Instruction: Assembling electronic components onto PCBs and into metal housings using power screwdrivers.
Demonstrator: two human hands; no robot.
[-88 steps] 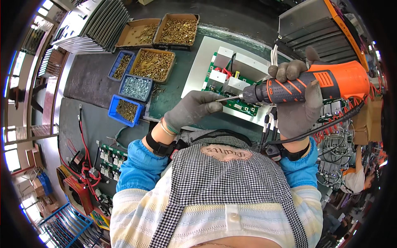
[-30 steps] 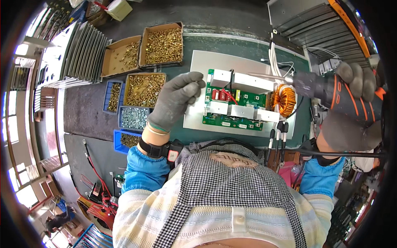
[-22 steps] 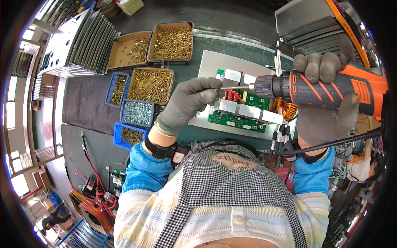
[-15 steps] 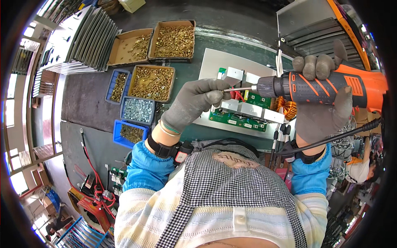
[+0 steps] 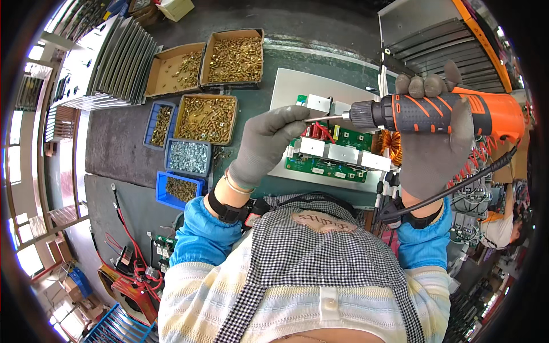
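Two gloved hands are meeting at a driver. The right hand is clamping around the orange-and-black driver, its fingers wrapping over the top and its thumb crossing the near side. The driver is pointing its bit toward the left hand, whose thumb and fingers are closing together on the tip; a screw may be sitting there too, but the glove is hiding the spot.

Just right of the left hand, partly under the driver, a green board is lying on a pale plate. A copper coil is resting just left of the right hand, and a black cord is running below and right of it.

Left of the left hand, a tan bin is holding brass screws, and a grey-blue bin is holding silvery hardware. A blue bin is standing lower left of that hand, while a carton is lying farther off, up and left. A rack is standing beyond the right hand.
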